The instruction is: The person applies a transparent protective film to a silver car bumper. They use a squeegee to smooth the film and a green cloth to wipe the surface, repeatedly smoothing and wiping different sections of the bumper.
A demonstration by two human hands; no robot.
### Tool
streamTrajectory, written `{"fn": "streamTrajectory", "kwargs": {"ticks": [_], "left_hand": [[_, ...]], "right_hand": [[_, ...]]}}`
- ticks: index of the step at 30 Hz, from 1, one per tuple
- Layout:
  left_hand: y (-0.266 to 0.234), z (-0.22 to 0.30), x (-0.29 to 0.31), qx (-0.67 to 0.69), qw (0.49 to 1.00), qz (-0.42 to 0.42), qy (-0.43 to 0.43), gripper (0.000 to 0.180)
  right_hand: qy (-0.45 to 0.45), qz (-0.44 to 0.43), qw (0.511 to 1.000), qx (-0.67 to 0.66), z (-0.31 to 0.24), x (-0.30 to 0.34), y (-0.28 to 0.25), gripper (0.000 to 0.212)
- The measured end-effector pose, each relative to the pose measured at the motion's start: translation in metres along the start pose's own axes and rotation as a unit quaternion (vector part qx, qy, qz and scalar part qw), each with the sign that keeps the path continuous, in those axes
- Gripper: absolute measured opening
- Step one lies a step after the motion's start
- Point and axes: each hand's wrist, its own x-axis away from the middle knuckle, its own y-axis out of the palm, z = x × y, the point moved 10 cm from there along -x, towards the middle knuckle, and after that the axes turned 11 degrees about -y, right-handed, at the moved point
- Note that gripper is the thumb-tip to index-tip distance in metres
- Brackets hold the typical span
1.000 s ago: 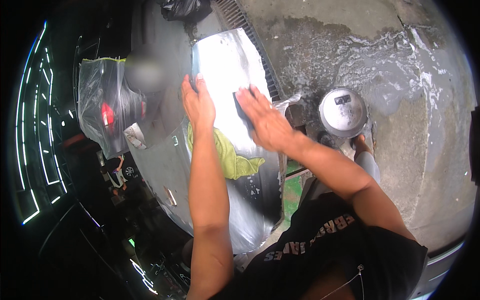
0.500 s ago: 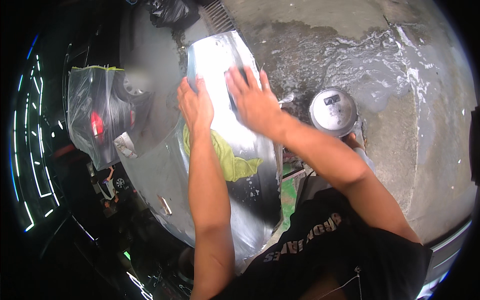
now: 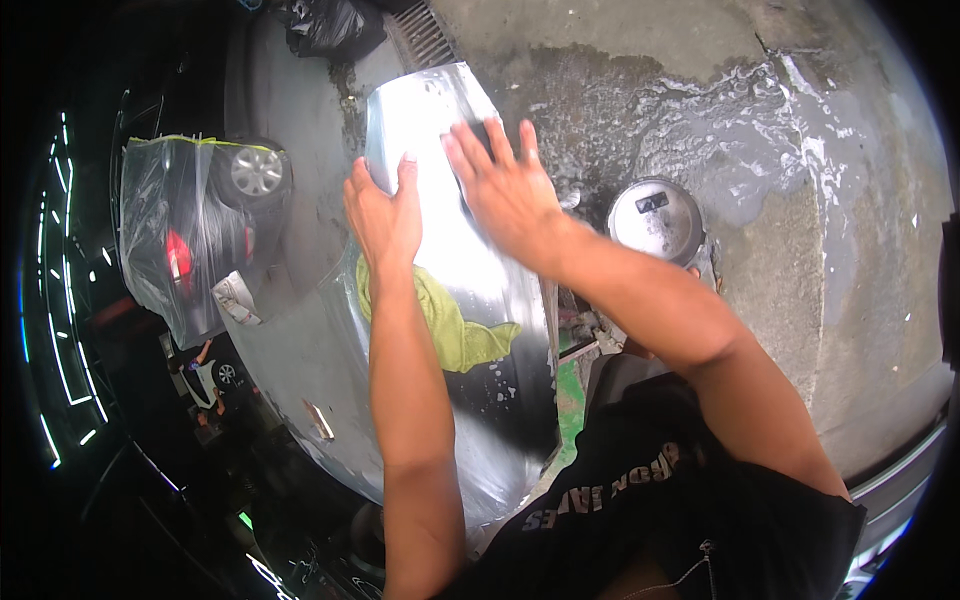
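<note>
The concrete floor [image 3: 770, 360] spreads away on my right, wet and streaked with whitish suds. In front of me lies the silver panel [image 3: 455, 250] I have both hands on, its long bright face reaching away from me, dull grey off to its left side. Well to my left stands a car [image 3: 190, 235] wrapped in clear plastic, with a red lamp showing through and one wheel at its far end. My black shirt [image 3: 640, 500] fills the bottom of the view.

Near the panel's right side, a round metal bucket [image 3: 655, 228] stands on the wet concrete, partly behind my right forearm. A black plastic bag [image 3: 330, 30] is bunched up past the panel's far end, just beside a slotted drain grate [image 3: 425, 38].

My left hand [image 3: 385, 222] lies along the panel's left edge, fingers close together and thumb held well apart. My right hand [image 3: 510, 195] is palm down on the bright face, fingers fanned. A green cloth [image 3: 460, 328] sits crumpled on the panel, with my left forearm crossing over part of it.

A crumpled white packet [image 3: 236, 298] rests left of the cloth. A small dark block [image 3: 652, 203] shows inside the bucket. Along the left side of my right hand runs a thin dark edge [image 3: 461, 190]; I can't tell what it belongs to.
</note>
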Motion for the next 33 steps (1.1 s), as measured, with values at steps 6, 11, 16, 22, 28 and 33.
{"fn": "streamTrajectory", "kwargs": {"ticks": [6,11,16,22,28,33], "left_hand": [[0.001,0.000,-0.003,0.000,1.000,0.004,0.013,0.085],[-0.003,0.000,-0.004,0.016,1.000,0.006,0.010,0.082],[0.000,-0.009,-0.004,0.033,0.999,0.008,-0.006,0.080],[0.001,-0.006,-0.007,0.049,0.999,-0.001,-0.010,0.076],[0.000,-0.009,-0.003,0.014,1.000,-0.001,-0.013,0.072],[-0.003,0.003,-0.005,0.018,1.000,-0.008,-0.011,0.072]], "right_hand": [[-0.029,0.013,0.999,-0.025,-0.007,0.002,0.007,0.070],[0.006,0.016,1.000,0.008,0.000,-0.028,-0.005,0.069],[-0.035,-0.049,0.997,-0.037,-0.028,0.019,0.012,0.065],[0.015,0.003,1.000,-0.012,0.006,-0.037,-0.001,0.066],[-0.043,-0.030,0.996,-0.070,-0.042,0.044,0.007,0.068],[0.082,0.042,0.992,-0.082,0.038,-0.064,-0.008,0.067]]}}
